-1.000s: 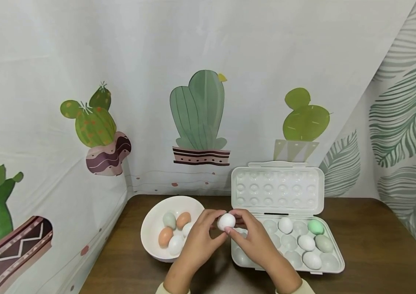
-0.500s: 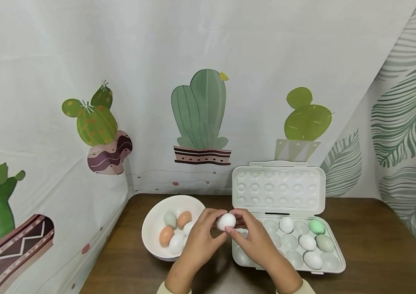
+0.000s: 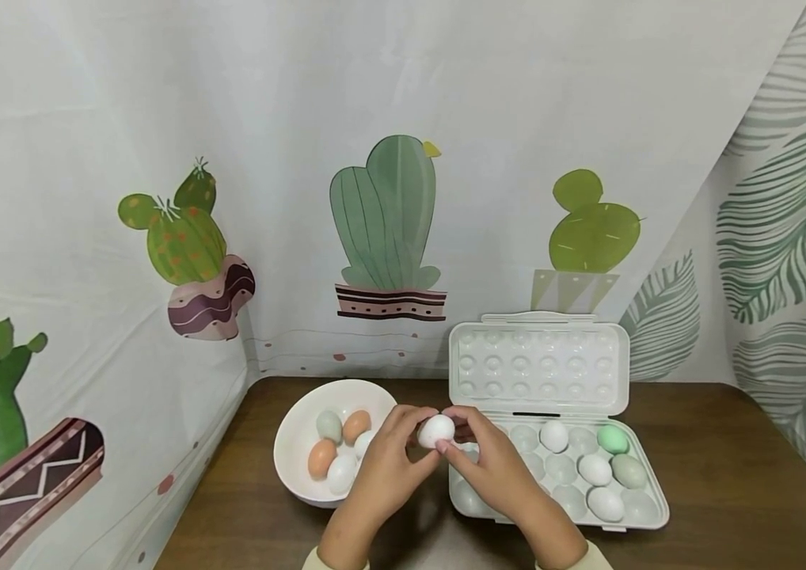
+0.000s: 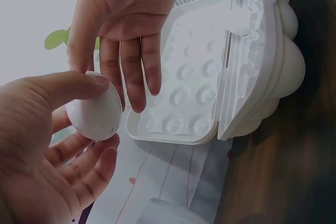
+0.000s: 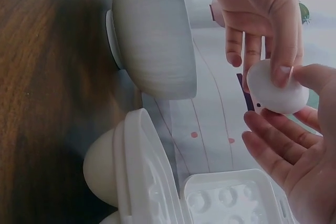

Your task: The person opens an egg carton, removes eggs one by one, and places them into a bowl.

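Plainly, you had a white egg (image 3: 436, 431) raised in the lower middle of the head frame, your left hand (image 3: 387, 467) pinching it from one side and your right hand (image 3: 486, 459) from the other, both narrowed onto its shell. The left wrist view showed your left thumb (image 4: 79, 87) lying over the egg, a small dark mark (image 4: 112, 129) on the shell, and some of your right hand's fingers (image 4: 134, 77) hanging straight beside it.

Left of your hands, at the lower left of centre, a white bowl (image 3: 292, 455) held a pale green egg (image 3: 329, 426), two brown eggs (image 3: 321, 459) and white ones (image 3: 342, 473), partly hidden by your left hand. At the lower right, the egg carton (image 3: 659, 518) stood with its lid (image 3: 538, 378) raised; toward its right side sat three white eggs (image 3: 594, 470), a bright green egg (image 3: 613, 439) and a grey-green egg (image 3: 629, 472). Both containers rested on a brown wooden surface (image 3: 738, 475), with a cactus-printed cloth (image 3: 289, 95) filling the upper frame.
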